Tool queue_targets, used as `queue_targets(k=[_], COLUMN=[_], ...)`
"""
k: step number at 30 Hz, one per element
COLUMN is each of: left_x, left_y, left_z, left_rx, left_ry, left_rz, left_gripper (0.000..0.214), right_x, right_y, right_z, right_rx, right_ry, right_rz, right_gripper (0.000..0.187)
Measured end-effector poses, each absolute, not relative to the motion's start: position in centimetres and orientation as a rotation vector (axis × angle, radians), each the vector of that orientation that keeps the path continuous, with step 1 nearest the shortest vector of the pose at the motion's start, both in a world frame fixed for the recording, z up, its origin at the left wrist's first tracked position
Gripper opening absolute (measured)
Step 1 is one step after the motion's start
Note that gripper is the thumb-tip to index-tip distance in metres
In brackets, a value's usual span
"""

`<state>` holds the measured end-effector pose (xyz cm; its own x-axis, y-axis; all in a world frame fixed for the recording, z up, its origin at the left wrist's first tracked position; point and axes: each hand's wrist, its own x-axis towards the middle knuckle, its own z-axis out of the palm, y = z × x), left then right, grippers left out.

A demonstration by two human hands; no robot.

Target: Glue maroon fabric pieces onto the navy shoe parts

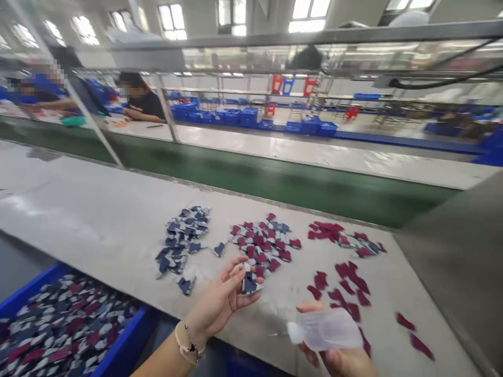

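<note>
Between the fingers of my left hand (230, 293) is a small navy and white piece (248, 283), held above the worktable (283, 309). My right hand (346, 361) is wrapped round a translucent squeeze bottle (334, 329) that lies sideways, its white cap and thin needle tip pointing left toward my left hand. The needle is apart from the piece. Just beyond my left hand sits a pile of maroon and white pieces (261, 241). A pile of navy and white pieces (183, 235) lies to its left. Loose flat maroon pieces (349, 283) are spread around and behind the bottle.
A blue bin (137, 324) full of mixed pieces stands at the lower left, below the table edge. Behind the table runs a green belt (243, 167). A grey metal panel (463, 251) bounds the right side. Other people (141, 99) sit at the far left.
</note>
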<state>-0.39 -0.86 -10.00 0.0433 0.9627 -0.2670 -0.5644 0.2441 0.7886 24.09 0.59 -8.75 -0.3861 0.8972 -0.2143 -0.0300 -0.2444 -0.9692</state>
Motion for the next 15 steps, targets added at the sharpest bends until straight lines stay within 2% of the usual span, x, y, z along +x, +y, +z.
queue_targets(k=[4,9,12,15], left_x=[1.0,1.2,1.2,1.2], left_y=[-2.1,-3.5,-4.1,-4.6], left_z=[-10.0,-9.5,-9.0,-8.8], left_rx=[0.603,0.783,1.009,1.294], left_ry=[0.801,0.886,1.098,1.312], left_rz=[1.186,1.029,0.922,0.872], left_gripper=[0.054,0.064,0.059,0.053], right_x=[23.6,24.6,25.1,24.7], right_y=[-0.8,-1.7,-1.7,-1.8], right_z=[-7.0,-5.6,-4.9,-4.2], right_rx=[-1.095,-1.014,-0.986,-0.989], right_ry=[-1.336,-1.334,-1.457,-1.663], right_rz=[1.618,1.539,1.537,1.384], right_gripper=[0.059,0.054,0.038,0.037])
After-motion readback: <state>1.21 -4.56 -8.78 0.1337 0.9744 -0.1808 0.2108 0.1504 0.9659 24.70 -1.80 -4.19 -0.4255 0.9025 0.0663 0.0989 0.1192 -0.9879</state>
